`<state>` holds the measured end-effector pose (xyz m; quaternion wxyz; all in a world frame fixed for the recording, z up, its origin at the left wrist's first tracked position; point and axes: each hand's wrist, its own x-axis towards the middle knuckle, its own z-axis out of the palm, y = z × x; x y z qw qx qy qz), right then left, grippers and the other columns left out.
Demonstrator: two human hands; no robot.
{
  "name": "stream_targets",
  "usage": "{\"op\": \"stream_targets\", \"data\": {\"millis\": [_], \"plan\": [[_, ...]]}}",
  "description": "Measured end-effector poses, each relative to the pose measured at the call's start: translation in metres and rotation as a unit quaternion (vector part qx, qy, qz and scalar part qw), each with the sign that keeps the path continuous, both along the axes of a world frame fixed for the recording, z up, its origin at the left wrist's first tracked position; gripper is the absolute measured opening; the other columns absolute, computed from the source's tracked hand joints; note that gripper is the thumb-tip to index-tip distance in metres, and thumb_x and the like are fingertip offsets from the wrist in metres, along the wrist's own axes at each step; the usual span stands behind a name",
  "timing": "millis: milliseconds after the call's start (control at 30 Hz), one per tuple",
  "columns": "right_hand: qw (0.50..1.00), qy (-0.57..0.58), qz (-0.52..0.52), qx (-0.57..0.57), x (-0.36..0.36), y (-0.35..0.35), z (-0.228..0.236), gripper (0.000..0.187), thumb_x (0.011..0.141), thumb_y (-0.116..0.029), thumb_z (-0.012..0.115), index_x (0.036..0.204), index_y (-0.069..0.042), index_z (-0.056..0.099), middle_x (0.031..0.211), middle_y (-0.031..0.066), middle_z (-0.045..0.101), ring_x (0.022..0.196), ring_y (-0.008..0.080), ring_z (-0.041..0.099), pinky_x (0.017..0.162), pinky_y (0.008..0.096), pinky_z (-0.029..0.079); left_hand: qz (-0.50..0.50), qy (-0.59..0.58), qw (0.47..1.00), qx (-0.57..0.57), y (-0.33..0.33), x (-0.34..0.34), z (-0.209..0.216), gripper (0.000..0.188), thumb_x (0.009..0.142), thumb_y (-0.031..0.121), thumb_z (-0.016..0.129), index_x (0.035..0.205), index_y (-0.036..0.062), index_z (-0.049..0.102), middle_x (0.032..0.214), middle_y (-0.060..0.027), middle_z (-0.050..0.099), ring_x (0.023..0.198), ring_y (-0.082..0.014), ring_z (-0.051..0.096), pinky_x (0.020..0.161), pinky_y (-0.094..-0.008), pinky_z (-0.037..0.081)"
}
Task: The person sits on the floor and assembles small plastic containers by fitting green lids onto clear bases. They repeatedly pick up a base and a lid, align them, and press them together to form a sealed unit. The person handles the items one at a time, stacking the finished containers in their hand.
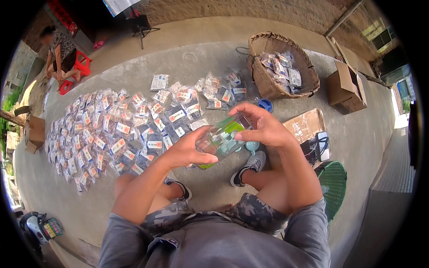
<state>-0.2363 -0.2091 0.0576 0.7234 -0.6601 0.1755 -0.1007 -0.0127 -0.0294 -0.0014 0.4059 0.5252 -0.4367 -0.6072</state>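
Note:
Between my two hands, in front of my knees, is a clear see-through plastic container (223, 139) with bright green patches, tilted up to the right. My left hand (190, 149) grips its lower left end, the thumb along the near side. Around the upper right end my right hand (263, 127) is closed, its thumb pressing on the near face. What the container holds, if anything, I cannot make out. Just beyond my right hand a round blue lid-like thing (265, 105) lies on the floor. A pale teal item (252, 146) shows below that hand, near my right shoe.
Many small sealed packets (107, 129) cover the floor ahead and left. More fill a tipped wicker basket (286, 91). An open cardboard box (346, 89), a flattened carton (306, 125), a phone (323, 145) and a green basket (333, 187) are at right. Far left, a person sits by red stools (82, 63).

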Motion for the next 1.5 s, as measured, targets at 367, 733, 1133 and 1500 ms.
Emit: {"op": "stream_targets", "data": {"millis": [367,733,1133,1500], "plan": [[0.999,0.035,-0.004,-0.041,0.001,0.0,0.001,0.056,0.083,0.0,0.084,0.135,-0.004,0.061,0.122,0.0015,0.062,0.115,0.0111,0.058,0.1,0.0297,0.048,0.002,0.031,0.999,0.018,-0.006,-0.005,0.005,0.09,0.077,0.029,0.091,0.151,0.0006,0.048,0.129,-0.0116,0.065,0.119,-0.0196,0.062,0.103,-0.0332,0.048],[1.0,0.018,0.001,-0.002,0.004,-0.007,-0.018,0.053,0.087,-0.013,0.087,0.133,-0.007,0.062,0.118,0.001,0.064,0.109,0.0138,0.06,0.093,0.0306,0.051,0.023,0.115,0.992,0.039,-0.003,-0.002,-0.008,0.085,0.083,0.029,0.087,0.152,-0.0008,0.047,0.133,-0.0158,0.064,0.122,-0.0245,0.064,0.105,-0.0382,0.049],[0.921,-0.091,-0.205,0.32,0.007,-0.014,-0.039,0.063,0.092,-0.042,0.08,0.14,-0.008,0.059,0.138,0.0172,0.065,0.12,0.0373,0.066,0.102,0.0507,0.055,0.275,0.48,0.827,0.097,-0.022,0.02,-0.004,0.075,0.093,0.066,0.067,0.139,0.0071,0.059,0.131,-0.0223,0.067,0.112,-0.0355,0.068,0.095,-0.0464,0.053],[0.911,-0.096,-0.129,0.38,0.024,0.025,-0.053,0.054,0.089,-0.04,0.085,0.127,-0.007,0.068,0.129,0.0148,0.069,0.121,0.0319,0.067,0.109,0.0516,0.052,0.39,0.477,0.785,0.06,-0.029,0.019,0.004,0.068,0.092,0.056,0.077,0.134,0.0054,0.059,0.135,-0.0192,0.064,0.12,-0.038,0.065,0.105,-0.0488,0.051]]}}
